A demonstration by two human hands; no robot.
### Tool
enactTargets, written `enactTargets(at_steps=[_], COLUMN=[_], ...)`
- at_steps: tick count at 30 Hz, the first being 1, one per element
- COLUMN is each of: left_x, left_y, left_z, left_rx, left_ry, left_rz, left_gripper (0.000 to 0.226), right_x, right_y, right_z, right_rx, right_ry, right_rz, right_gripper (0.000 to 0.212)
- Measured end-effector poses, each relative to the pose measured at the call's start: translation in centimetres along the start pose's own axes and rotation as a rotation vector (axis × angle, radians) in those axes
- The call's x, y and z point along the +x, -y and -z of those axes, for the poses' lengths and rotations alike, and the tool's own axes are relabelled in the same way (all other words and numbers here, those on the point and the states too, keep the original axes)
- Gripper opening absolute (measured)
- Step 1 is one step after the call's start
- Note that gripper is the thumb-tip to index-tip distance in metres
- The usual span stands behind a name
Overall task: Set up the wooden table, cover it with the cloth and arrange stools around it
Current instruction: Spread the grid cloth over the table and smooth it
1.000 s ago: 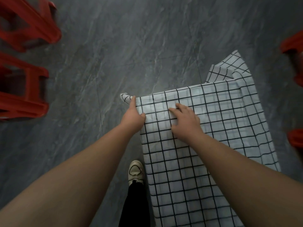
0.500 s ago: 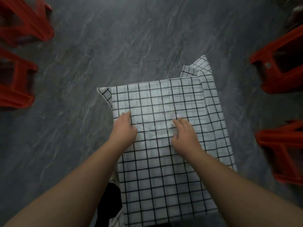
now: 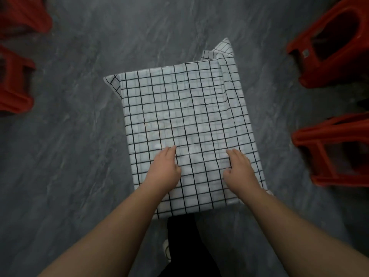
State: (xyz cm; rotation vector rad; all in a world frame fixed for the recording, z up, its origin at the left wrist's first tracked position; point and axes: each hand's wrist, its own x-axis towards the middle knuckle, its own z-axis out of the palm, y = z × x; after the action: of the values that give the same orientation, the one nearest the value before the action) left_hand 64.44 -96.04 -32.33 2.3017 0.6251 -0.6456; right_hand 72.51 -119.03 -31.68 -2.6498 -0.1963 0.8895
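Note:
A white cloth (image 3: pixel 183 108) with a black grid lies spread over the small table, which is fully hidden under it. Its corners hang off at the far left and far right. My left hand (image 3: pixel 164 169) rests flat on the cloth near the front edge, fingers straight. About a hand's width to its right, my right hand (image 3: pixel 240 168) presses on the cloth the same way. Red plastic stools lie on the floor on both sides: two at the right (image 3: pixel 329 45) (image 3: pixel 335 148) and two at the left (image 3: pixel 14 80) (image 3: pixel 24 15).
The floor (image 3: pixel 79 156) is dark grey marbled tile. My black trouser leg (image 3: pixel 183 246) and a white shoe (image 3: pixel 166 249) stand just in front of the table.
Both hands slid back along the cloth towards the near edge. The view swung so that the whole covered table top shows, and the stools at the right came into sight.

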Motion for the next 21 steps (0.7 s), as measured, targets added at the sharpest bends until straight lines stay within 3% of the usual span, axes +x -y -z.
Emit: enactTargets(at_steps=[5, 14, 21], left_x=[-9.1, -27.9, -33.3], left_y=[-2.5, -10.4, -16.6], left_z=[2.4, 5.6, 3.4], left_rx=[0.054, 0.257, 0.307], left_ry=[-0.071, -0.104, -0.159], left_rz=[-0.047, -0.135, -0.154], left_gripper=[0.067, 0.066, 0.064], right_x=[-8.8, -26.0, -28.9], right_y=[0.5, 1.6, -2.5], right_z=[4.0, 12.8, 20.8], right_rx=[0.014, -0.120, -0.232], right_ry=[-0.095, -0.118, -0.195], right_rz=[0.088, 0.227, 0.341], right_gripper=[0.065, 0.065, 0.065])
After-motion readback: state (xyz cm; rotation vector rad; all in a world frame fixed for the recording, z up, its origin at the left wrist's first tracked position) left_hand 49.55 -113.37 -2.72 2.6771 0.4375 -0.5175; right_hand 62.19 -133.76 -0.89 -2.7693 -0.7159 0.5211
